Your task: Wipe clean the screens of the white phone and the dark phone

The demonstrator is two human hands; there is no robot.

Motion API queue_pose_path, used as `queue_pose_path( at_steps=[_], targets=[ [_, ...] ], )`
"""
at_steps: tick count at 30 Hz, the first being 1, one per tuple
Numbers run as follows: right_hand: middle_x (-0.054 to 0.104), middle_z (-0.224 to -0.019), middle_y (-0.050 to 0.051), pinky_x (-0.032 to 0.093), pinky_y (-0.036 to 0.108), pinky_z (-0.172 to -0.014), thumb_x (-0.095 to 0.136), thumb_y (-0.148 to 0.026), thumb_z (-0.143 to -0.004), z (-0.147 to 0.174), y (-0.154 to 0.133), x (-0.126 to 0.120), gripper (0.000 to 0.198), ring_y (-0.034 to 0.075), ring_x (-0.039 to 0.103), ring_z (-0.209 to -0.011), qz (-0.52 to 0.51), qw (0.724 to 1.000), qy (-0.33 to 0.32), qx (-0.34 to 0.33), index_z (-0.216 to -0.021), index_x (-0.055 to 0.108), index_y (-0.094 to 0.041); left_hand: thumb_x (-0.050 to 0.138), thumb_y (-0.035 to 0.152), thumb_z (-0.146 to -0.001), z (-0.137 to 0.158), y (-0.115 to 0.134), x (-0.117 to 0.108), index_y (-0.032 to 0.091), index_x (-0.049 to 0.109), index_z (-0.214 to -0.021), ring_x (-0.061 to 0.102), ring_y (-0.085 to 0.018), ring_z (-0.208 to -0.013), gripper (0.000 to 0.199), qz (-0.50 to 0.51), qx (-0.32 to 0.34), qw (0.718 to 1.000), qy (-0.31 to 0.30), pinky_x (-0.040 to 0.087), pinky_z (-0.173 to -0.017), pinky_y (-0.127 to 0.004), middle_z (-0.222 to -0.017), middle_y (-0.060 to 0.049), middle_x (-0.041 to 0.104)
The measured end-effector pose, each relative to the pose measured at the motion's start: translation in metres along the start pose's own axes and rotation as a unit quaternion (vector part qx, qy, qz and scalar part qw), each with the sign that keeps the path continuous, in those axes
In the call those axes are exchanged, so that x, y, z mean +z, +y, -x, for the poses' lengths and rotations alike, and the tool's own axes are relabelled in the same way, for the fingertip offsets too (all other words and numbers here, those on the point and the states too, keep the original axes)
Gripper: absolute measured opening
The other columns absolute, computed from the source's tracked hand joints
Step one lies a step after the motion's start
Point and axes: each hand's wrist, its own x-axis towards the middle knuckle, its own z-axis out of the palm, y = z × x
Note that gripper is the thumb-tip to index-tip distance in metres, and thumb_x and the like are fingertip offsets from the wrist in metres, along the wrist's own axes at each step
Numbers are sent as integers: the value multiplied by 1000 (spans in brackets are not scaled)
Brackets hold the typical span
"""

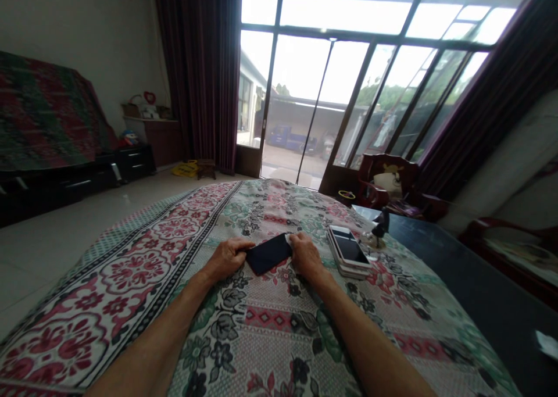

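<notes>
Just above the patterned cloth, a dark smartphone [269, 254] lies tilted between my two hands. My left hand [227, 258] pinches its left end, thumb along the upper edge. At the opposite end, my right hand [305, 256] has its fingers closed on the phone's right edge. A small pale patch shows by the right fingertips; what it is I cannot make out. To the right of my right hand sits a stack of white-framed phones or small tablets [349, 249], the top one with its dark screen facing up.
A floral cloth [270, 318] covers the table under my hands. Beyond the stack stands a small black figure [382, 225]. A dark tabletop [429, 257] extends at the right. Further off are a wooden chair [383, 179], glass doors [305, 112] and a dark curtain [198, 77].
</notes>
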Motion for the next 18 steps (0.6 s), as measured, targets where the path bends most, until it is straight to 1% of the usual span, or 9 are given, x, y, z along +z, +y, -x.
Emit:
queue_pose_path(
  at_steps=[2, 4, 7, 9, 12, 15, 18],
  targets=[
    [61, -112, 9, 38, 22, -84, 40, -6, -89, -3, 2, -2, 32, 17, 55, -103, -21, 1000, 11, 0, -110, 61, -19, 48, 10, -68, 1, 5, -2, 23, 72, -106, 64, -18, -95, 47, -14, 27, 999, -27, 48, -91, -30, -101, -2, 73],
    [63, -111, 10, 39, 23, -81, 40, -7, -90, -5, 4, -7, 31, 17, 58, -101, -21, 999, 15, 19, -108, 62, -18, 49, 9, -68, 2, 8, -3, 23, 72, -106, 63, -18, -94, 47, -28, 50, 998, -34, 48, -90, -30, -98, -2, 72],
    [66, -104, 13, 41, 25, -75, 41, -9, -88, -5, 6, -18, 28, 20, 63, -93, 14, 998, -13, 66, -97, 66, -17, 51, 10, -69, 2, 11, -1, 22, 72, -106, 62, -19, -92, 45, -46, 71, 996, -29, 48, -87, -29, -95, -4, 71],
    [68, -100, 13, 41, 26, -73, 44, -9, -86, -4, 4, -25, 27, 21, 64, -91, 29, 996, -39, 79, -94, 68, -17, 52, 10, -69, 2, 13, 0, 22, 72, -105, 62, -18, -92, 44, -55, 74, 995, -25, 47, -87, -28, -93, -4, 71],
    [70, -99, 14, 42, 25, -73, 46, -10, -85, -2, -2, -31, 26, 21, 65, -93, 25, 994, -61, 87, -94, 69, -18, 53, 10, -68, 2, 18, 1, 22, 74, -94, 62, -18, -90, 35, -72, 76, 994, -28, 47, -86, -28, -90, -4, 71],
    [71, -101, 14, 43, 26, -72, 49, -10, -83, -3, -5, -35, 25, 23, 66, -94, 12, 991, -78, 110, -96, 69, -19, 53, 10, -69, 3, 25, 2, 22, 74, -80, 62, -18, -84, 26, -93, 73, 992, -53, 47, -83, -29, -83, -3, 71],
    [71, -101, 16, 44, 27, -71, 50, -11, -82, -5, -3, -37, 25, 24, 67, -94, 4, 987, -89, 132, -96, 70, -18, 52, 11, -69, 3, 34, 5, 23, 72, -76, 62, -18, -82, 24, -128, 70, 987, -74, 47, -81, -30, -80, -2, 70]
  ],
)
